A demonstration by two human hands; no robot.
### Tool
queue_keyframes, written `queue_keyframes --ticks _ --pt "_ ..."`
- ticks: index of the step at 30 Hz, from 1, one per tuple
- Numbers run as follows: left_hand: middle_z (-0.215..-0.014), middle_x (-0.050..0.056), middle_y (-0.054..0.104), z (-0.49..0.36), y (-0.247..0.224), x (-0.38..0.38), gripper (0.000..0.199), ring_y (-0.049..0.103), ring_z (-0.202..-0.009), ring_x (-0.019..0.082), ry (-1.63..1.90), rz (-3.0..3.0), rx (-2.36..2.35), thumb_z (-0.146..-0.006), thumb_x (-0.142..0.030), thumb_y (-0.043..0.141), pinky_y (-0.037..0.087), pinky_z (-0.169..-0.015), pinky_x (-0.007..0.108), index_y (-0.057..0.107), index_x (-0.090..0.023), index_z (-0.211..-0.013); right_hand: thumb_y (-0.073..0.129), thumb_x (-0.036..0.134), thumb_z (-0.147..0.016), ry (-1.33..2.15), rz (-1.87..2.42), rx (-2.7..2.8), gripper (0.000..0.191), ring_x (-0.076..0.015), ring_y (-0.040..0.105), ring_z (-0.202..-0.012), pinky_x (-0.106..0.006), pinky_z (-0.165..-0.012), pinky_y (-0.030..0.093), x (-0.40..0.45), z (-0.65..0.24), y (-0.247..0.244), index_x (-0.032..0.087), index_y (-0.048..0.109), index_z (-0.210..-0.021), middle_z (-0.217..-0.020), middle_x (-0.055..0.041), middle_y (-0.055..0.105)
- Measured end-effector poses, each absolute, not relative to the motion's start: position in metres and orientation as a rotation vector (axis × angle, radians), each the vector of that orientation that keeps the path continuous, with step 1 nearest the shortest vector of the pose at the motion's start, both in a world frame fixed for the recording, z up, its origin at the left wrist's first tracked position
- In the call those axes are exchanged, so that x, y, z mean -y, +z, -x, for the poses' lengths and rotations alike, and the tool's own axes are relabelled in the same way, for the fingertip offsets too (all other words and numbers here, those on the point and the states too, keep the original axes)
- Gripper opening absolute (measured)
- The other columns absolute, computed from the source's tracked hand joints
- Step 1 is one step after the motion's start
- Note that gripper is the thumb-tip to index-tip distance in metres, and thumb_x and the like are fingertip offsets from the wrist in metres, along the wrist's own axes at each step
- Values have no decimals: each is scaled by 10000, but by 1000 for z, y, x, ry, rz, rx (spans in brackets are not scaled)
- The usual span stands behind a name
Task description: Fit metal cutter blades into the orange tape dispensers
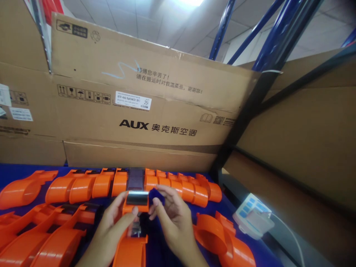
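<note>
My left hand (pixel 116 218) is closed around the head of an orange tape dispenser (pixel 136 208), thumb on its front edge. A toothed metal strip runs along the top of that head, above a black plate. Below it an orange curved guard (pixel 130 253) shows near the bottom edge; whether it belongs to the same dispenser I cannot tell. Just right of the head, my right hand (pixel 174 217) pinches a small dark blue piece (pixel 155 195) between thumb and fingers. Its exact kind is unclear, and the fingers partly hide it.
Several more orange tape dispensers (pixel 80 188) stand in rows on the blue surface, with others (pixel 211 228) at the right. A large cardboard box (pixel 144 148) forms the back wall. A dark rack post (pixel 236 126) and a white power strip (pixel 254 215) with a cable are at the right.
</note>
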State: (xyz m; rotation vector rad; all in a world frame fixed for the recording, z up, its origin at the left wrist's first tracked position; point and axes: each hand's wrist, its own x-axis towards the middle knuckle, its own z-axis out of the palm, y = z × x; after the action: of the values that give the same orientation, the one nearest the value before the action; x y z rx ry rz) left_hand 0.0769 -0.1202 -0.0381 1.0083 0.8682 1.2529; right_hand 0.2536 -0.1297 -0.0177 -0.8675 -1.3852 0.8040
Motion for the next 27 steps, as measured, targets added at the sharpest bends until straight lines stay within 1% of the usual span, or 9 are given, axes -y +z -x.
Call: queue_keyframes --ticks 1,3,6,9,12,15,17,21,27 --pt "-716 3 693 -77 -36 121 431 602 -602 159 1273 -1012 -873 -748 -416 841 505 -618 264 726 -200 -1103 661 324 -977 792 870 1364 297 -168 706 -672 -294 -631 603 130 -254 -18 237 625 -1259 -882 -44 722" --pt "-713 8 695 -78 -33 121 423 627 -622 177 1292 -1017 -876 -729 -417 851 519 -627 273 743 -201 -1077 681 315 -959 744 889 1365 268 -188 714 -782 -308 -704 600 129 -255 -17 227 644 -1210 -979 -71 737" --pt "-712 6 700 -79 -33 121 435 629 -607 178 1291 -1010 -882 -723 -425 852 523 -615 276 745 -208 -1084 684 308 -944 665 940 1461 163 -217 701 -876 -331 -789 579 128 -258 -15 212 697 -1075 -961 -75 742" --pt "-757 18 725 -79 -37 121 467 644 -634 185 1275 -996 -900 -729 -439 851 526 -623 276 731 -211 -1118 658 307 -944 541 1002 1528 126 -215 683 -818 -325 -756 560 129 -261 -14 205 692 -1009 -891 -64 731" --pt "-766 19 731 -78 -41 121 508 634 -632 180 1224 -994 -907 -751 -462 839 508 -591 261 699 -213 -1171 621 283 -949 368 1059 1540 81 -171 621 -678 -271 -649 504 132 -261 -14 210 630 -916 -768 -18 672" --pt "-724 -5 703 -79 -41 122 510 599 -594 155 1206 -1023 -894 -787 -470 816 531 -655 275 678 -216 -1207 583 256 -960 349 1061 1561 104 -132 527 -579 -233 -555 423 134 -258 -17 228 539 -870 -677 33 582" --pt "-744 -5 705 -79 -41 122 521 582 -578 144 1212 -1033 -894 -792 -480 810 539 -670 278 671 -221 -1222 567 248 -971 403 1045 1590 129 -125 497 -574 -228 -550 405 135 -256 -18 236 497 -863 -664 45 551" --pt "-786 2 701 -79 -42 123 551 540 -557 131 1214 -1021 -890 -780 -481 818 488 -554 239 655 -234 -1245 571 254 -976 444 1021 1653 153 -128 492 -614 -236 -585 421 137 -254 -16 235 483 -853 -706 35 535" --pt "-777 12 684 -79 -41 121 431 520 -590 135 1205 -1085 -876 -802 -464 798 453 -535 219 696 -227 -1148 605 235 -947 424 999 1734 201 -141 523 -662 -247 -613 439 135 -256 -16 234 469 -799 -743 17 566"
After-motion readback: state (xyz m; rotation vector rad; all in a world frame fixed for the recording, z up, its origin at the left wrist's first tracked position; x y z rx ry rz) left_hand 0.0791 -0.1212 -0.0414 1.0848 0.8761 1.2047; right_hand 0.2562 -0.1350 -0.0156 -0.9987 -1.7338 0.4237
